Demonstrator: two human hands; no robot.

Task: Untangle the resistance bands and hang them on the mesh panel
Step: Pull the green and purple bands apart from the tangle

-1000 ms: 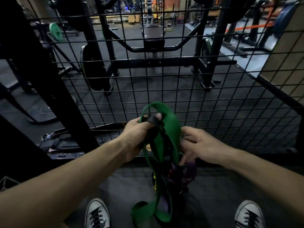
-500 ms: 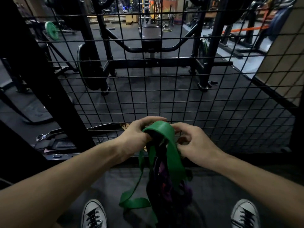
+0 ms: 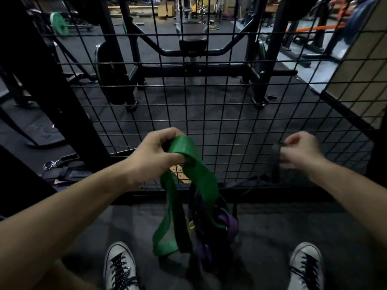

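Now left hand (image 3: 156, 151) gripping top loop of wide green rubber resistance band (image 3: 188, 183), purple bands (image 3: 226, 222) dangling tangled below; right hand (image 3: 299, 151), blurred, pinching black band (image 3: 275, 162) before black wire mesh panel (image 3: 230, 114).

green band (image 3: 189, 164): smooth rubber, slight sheen
purple band (image 3: 227, 221): rubber, matt
black band (image 3: 275, 162): looks rubbery, blurred
mesh panel (image 3: 209, 114): thin black metal wire, matt
floor (image 3: 272, 237): dark, finely rough mat
shoes (image 3: 120, 266): white cloth, black laces

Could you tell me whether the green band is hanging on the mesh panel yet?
Not yet: the green band hangs from the left hand, in front of the mesh panel.
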